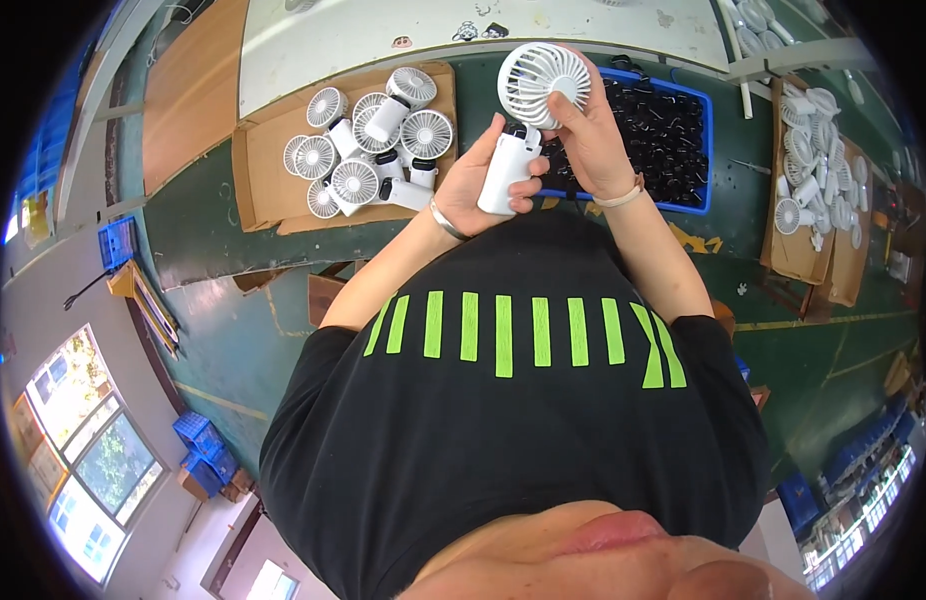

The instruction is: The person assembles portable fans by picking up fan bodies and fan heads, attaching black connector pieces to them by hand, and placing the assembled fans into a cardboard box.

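Observation:
Between my two hands is a white handheld fan with a round grille head (543, 82) and a white handle (505, 178). My left hand (470, 190) is wrapped round the handle, its fingers curling over the right side. My right hand (587, 135) grips the fan head, thumb on the front of the grille and fingers behind it. A black part (517, 131) shows at the top of the handle, just under the head. Whether head and handle are fully joined there, I cannot tell.
A cardboard tray (266, 205) of several white fans stands on the green table to the left. Behind my right hand lies a blue crate (707, 150) full of small black parts. Farther right, another cardboard box (795, 262) holds more white fans.

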### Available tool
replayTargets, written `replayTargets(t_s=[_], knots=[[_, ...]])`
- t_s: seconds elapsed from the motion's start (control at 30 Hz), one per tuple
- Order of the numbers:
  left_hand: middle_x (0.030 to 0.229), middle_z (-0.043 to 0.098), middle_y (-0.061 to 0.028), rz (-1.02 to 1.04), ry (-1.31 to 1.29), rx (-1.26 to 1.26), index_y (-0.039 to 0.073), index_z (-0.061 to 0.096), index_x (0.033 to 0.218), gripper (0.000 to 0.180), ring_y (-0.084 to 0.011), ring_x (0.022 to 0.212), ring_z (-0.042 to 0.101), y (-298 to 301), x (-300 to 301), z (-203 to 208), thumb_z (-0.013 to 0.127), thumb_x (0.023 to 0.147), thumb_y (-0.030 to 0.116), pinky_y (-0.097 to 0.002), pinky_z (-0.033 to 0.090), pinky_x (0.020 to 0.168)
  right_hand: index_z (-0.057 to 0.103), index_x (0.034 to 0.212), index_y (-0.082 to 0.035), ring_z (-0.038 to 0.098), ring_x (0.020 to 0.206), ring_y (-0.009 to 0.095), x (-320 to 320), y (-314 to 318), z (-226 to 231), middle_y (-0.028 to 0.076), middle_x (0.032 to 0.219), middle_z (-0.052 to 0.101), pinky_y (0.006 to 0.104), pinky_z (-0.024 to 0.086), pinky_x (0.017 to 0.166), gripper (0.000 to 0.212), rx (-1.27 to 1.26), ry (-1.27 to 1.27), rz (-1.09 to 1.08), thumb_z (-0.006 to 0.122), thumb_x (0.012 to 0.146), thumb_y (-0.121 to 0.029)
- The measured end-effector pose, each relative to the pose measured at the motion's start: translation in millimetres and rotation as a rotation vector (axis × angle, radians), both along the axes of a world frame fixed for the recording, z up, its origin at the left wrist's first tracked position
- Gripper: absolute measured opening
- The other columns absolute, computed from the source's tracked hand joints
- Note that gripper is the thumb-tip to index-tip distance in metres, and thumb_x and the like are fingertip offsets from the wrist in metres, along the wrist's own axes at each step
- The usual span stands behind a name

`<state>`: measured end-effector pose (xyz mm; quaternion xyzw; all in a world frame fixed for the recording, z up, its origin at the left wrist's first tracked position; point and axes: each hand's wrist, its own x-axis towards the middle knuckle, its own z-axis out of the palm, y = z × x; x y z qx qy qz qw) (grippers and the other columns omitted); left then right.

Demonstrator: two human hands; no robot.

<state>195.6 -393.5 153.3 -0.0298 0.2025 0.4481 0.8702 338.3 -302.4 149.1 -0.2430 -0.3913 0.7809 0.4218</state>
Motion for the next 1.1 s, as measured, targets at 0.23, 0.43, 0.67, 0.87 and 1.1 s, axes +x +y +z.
replayTargets(t_s=[0.23,0.43,0.67,0.87,1.1], knots=[[0.082,0.051,-0.0018,0.059,0.07,0.118,0.009,0.051,0.112,0.048,-0.0101,0.057,0.043,-2,-17,-20,0.038,0.097,0.053,-0.0234,0.037,0.049,0.046,0.124,-0.004,0.057,0.09,0.009,-24,0,2,0.004,0.105,0.061,0.023,0.046,0.067,0.045,-0.135,-0.181,0.043,0.069,0.088,-0.017],[0.087,0.057,-0.0041,0.15,0.305,0.044,0.008,0.05,0.117,0.044,-0.0104,0.065,0.05,0,-40,-25,0.04,0.1,0.047,-0.0255,0.043,0.057,0.051,0.122,0.001,0.061,0.092,0.017,-26,20,-22,0.01,0.102,0.065,0.0281,0.047,0.082,0.043,-0.018,-0.366,0.186,0.065,0.091,-0.025],[0.112,0.06,-0.0254,-0.091,2.609,-0.226,0.002,0.057,0.117,0.055,-0.0417,0.1,0.061,-3,-159,-63,0.061,0.086,0.047,-0.0472,0.05,0.085,0.062,0.111,-0.009,0.055,0.099,0.036,40,64,-102,0.015,0.105,0.054,0.0469,0.05,0.077,0.036,0.892,-1.687,0.057,0.07,0.08,-0.026],[0.135,0.05,-0.0235,-0.88,2.626,-0.499,0.002,0.064,0.117,0.071,-0.0368,0.124,0.048,69,-185,-22,0.053,0.082,0.064,-0.0515,0.038,0.102,0.062,0.099,-0.007,0.056,0.093,0.032,58,80,-130,0.012,0.098,0.054,0.0424,0.049,0.076,0.024,0.82,-1.621,0.092,0.07,0.076,-0.013],[0.119,0.06,-0.0239,-0.097,1.911,0.295,-0.001,0.054,0.125,0.075,-0.0341,0.111,0.059,302,-125,-105,0.072,0.074,0.051,-0.0391,0.048,0.093,0.061,0.101,-0.006,0.06,0.087,0.031,65,106,-127,0.012,0.1,0.055,0.0396,0.052,0.073,0.026,0.841,-1.723,0.14,0.07,0.077,-0.011]])
